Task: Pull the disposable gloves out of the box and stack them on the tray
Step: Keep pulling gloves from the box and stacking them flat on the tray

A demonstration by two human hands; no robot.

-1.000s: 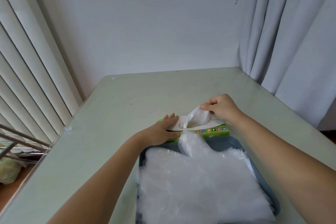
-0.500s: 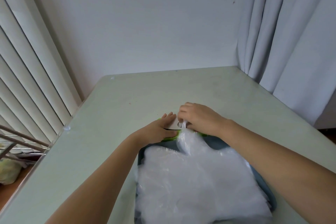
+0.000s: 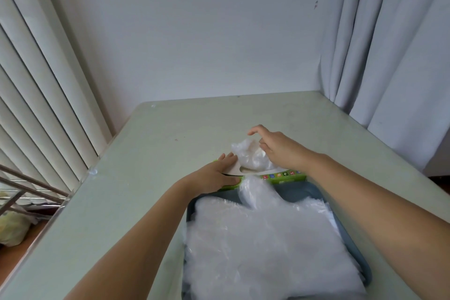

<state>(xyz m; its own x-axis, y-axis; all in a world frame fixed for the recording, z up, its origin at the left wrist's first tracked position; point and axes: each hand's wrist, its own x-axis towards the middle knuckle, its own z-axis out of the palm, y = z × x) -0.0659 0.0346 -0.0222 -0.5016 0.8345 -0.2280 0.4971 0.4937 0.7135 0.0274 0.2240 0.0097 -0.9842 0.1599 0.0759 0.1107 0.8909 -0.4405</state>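
Step in hand: drawing one more glove (image 3: pixel 250 157) out of the box (image 3: pixel 285 176). The glove stands bunched above the slot with its lower end in the opening.
Right hand: the right hand (image 3: pixel 282 148) is at the glove's right side, fingers curled against the film and forefinger lifted clear. The thumb is hidden, so it probably pinches the glove, though the pinch itself does not show.
Left hand: the left hand (image 3: pixel 214 175) lies flat with fingers straight, pressing on the box's left end, by my reading to keep it from lifting.
Box: it lies about the middle of the tabletop (image 3: pixel 158 153), its long side parallel to the near edge, touching or just beside the tray's far rim.
Tray: the tray (image 3: pixel 314 192) sits toward the near edge of the tabletop, right of centre, and runs out of the bottom of the view.
Done: a thick stack of gloves (image 3: pixel 263 246) covers almost all of the tray and lies fairly flat. One glove's end rears up at the far rim, against the box front.
Left: this glove has to come free, be carried toward the near edge and be laid on the stack. How many remain in the box cannot be told, since the glove fills the slot.
Judgement: well along, going by the depth of the pile, but not finished while film feeds from the slot.
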